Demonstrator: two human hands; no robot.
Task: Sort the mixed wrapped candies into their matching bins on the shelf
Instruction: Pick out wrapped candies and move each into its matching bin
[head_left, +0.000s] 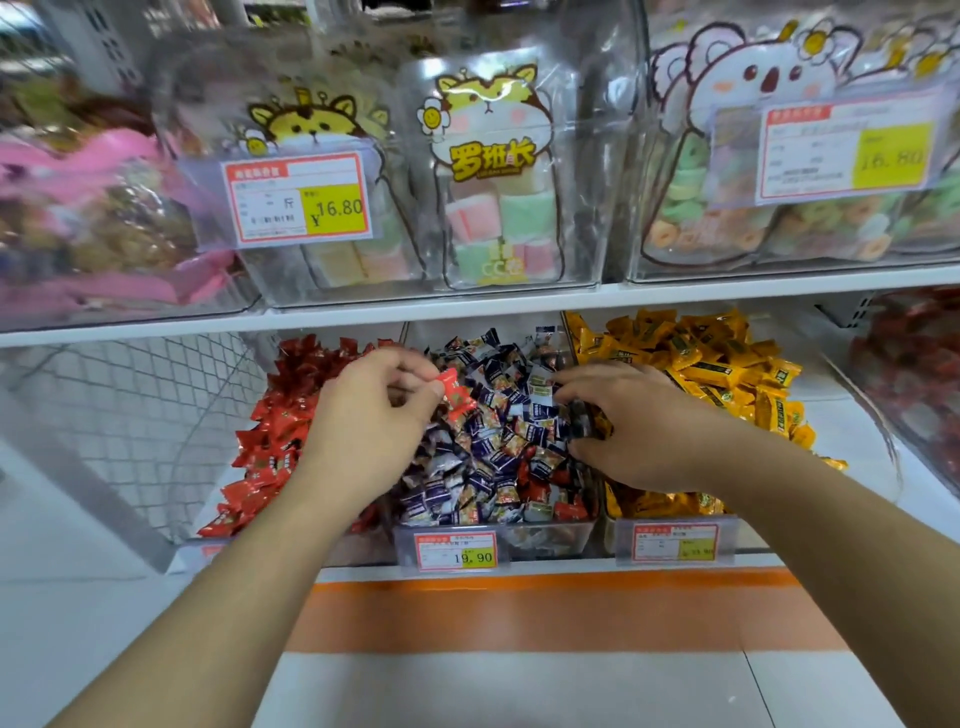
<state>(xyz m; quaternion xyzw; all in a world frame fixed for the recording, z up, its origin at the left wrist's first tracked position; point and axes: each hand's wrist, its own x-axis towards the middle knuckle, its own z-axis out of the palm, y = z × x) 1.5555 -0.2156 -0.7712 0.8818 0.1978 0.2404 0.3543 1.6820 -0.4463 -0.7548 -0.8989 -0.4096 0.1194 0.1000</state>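
Three clear bins stand side by side on the lower shelf. The left bin (270, 426) holds red wrapped candies. The middle bin (550, 535) holds a mix of dark blue, white and red candies. The right bin (727, 374) holds yellow candies. My left hand (374, 410) hovers over the border of the left and middle bins and pinches a red candy (457, 395) between thumb and fingers. My right hand (639, 426) lies on the right side of the middle bin, fingers curled round a dark wrapped candy (579, 423).
The upper shelf carries clear tubs of marshmallows (488, 208) and ring candies (779, 228) with price tags. A white wire basket (130, 415) stands left of the red bin. Another bin of red sweets (914, 374) sits far right. An orange floor stripe (545, 613) runs below.
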